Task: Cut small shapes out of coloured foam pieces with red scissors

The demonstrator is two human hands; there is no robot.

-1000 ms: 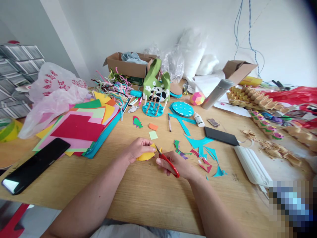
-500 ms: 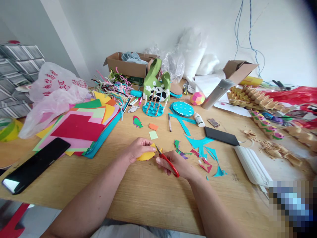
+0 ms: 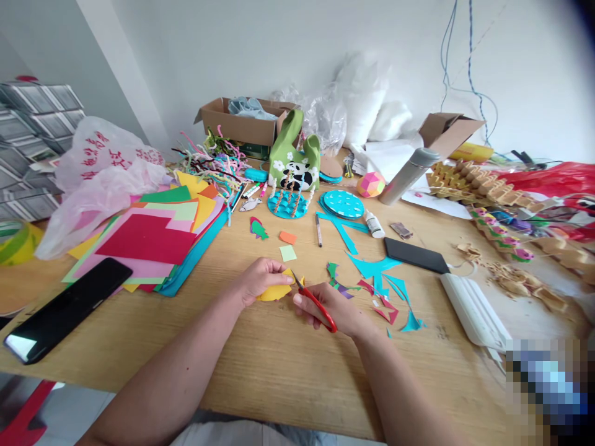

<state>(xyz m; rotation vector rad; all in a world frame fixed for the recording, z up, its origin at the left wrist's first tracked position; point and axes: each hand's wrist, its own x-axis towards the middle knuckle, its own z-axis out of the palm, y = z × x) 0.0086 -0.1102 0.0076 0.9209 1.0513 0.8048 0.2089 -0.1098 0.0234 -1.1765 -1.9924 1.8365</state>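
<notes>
Head view. The left hand (image 3: 259, 279) was closed on a yellow paper piece (image 3: 275, 291), fingers curled over its top edge and pinning it low over the table (image 3: 279, 365), toward the middle of the near edge. The right hand (image 3: 332, 308) was closed through the red handles of the scissors (image 3: 315, 301). The blades pointed up and to the left, their tips at the right-hand edge of the yellow paper piece; whether the blades were parted or shut could not be told at this size.

Key relation: the yellow paper piece lay directly left of the right hand, in line with the scissors' long axis, which ran diagonally from lower right to upper left. The left hand was the nearer one to the paper, being on it; the right hand met it only through the blade tips.

Surroundings: coloured scraps (image 3: 379, 291) lay just right of the right hand. A stack of coloured sheets (image 3: 153, 241) sat toward the left edge, with a black phone (image 3: 65, 310) at the near left corner. A second dark phone (image 3: 415, 254) lay to the right of centre, a green panda bag (image 3: 294, 155) stood toward the far edge, and a small green square (image 3: 287, 253) lay just beyond the left hand.
</notes>
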